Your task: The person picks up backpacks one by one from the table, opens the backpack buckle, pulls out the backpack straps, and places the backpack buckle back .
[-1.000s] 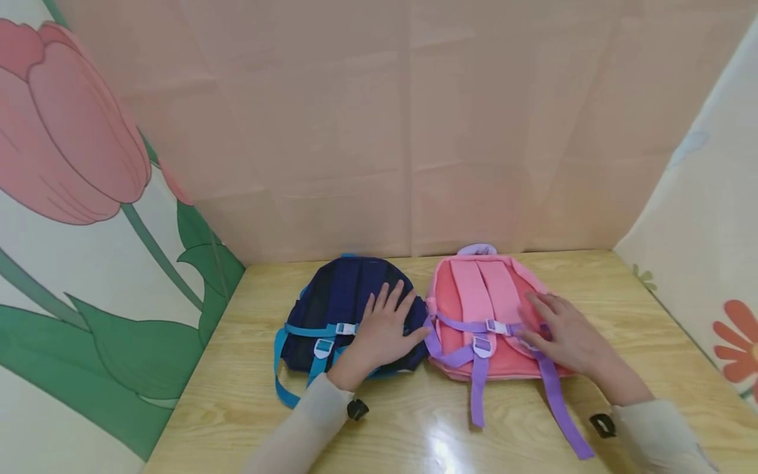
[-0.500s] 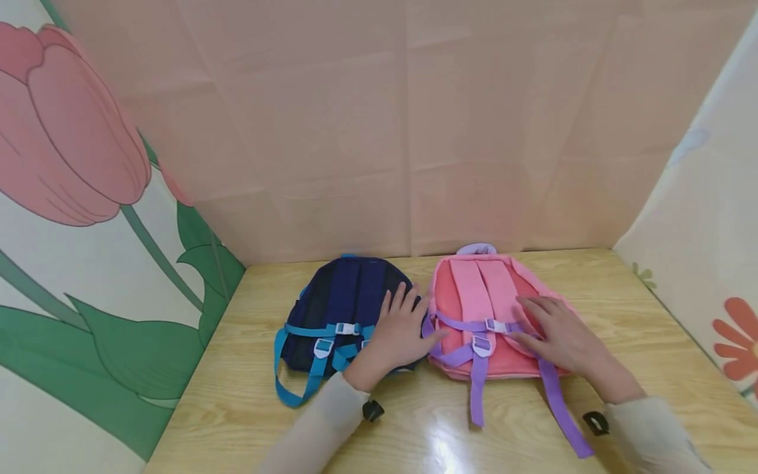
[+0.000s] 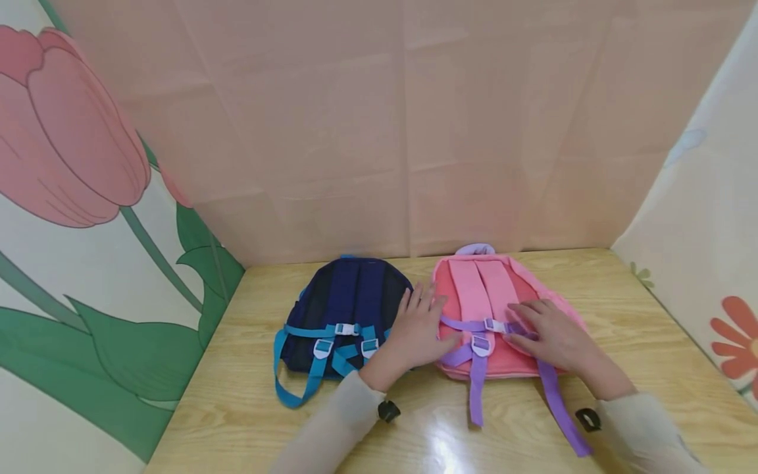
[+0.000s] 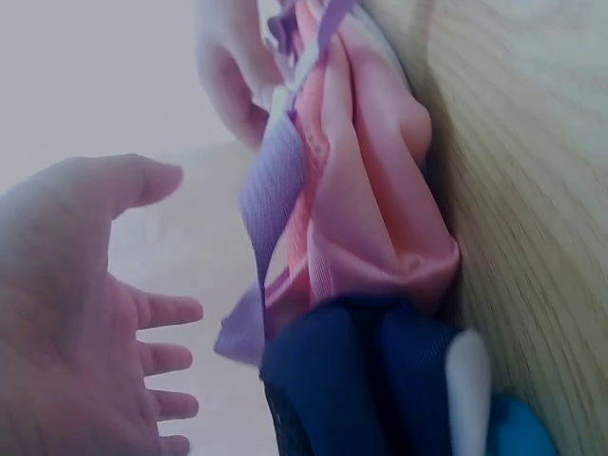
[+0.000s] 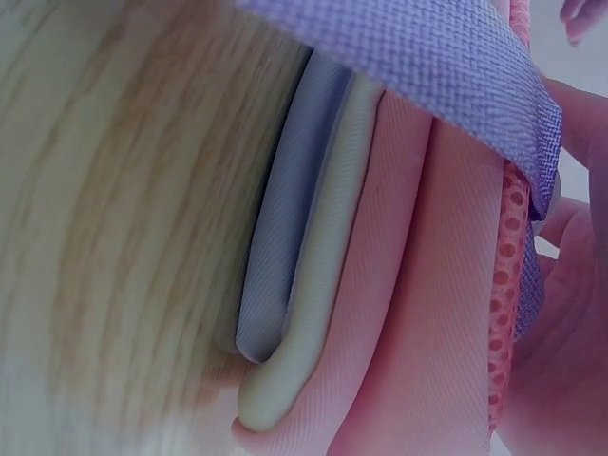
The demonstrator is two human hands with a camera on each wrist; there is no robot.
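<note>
Two small backpacks lie side by side, straps facing up. The navy backpack [image 3: 343,289] has blue webbing straps and white buckles; the pink backpack [image 3: 468,283] has purple straps [image 3: 559,411]. My left hand [image 3: 414,336], fingers spread, is over the place where the bags meet. In the left wrist view its palm faces the bags with a gap between, and nothing is in it. My right hand [image 3: 551,332] lies over the pink backpack's right side, fingers extended toward the white chest buckle [image 3: 495,326]. In the right wrist view its fingers [image 5: 570,223] are right behind a purple strap.
The bags lie on a wood-grain table [image 3: 231,368], near its back edge. A plain pinkish-tan cloth [image 3: 379,131] hangs behind. Flower-printed panels [image 3: 77,263] stand at both sides. Loose strap ends hang toward the table's front.
My left hand has moved right, from over the navy backpack to the pink backpack's left edge. My right hand has shifted slightly left. Both backpacks stay in place.
</note>
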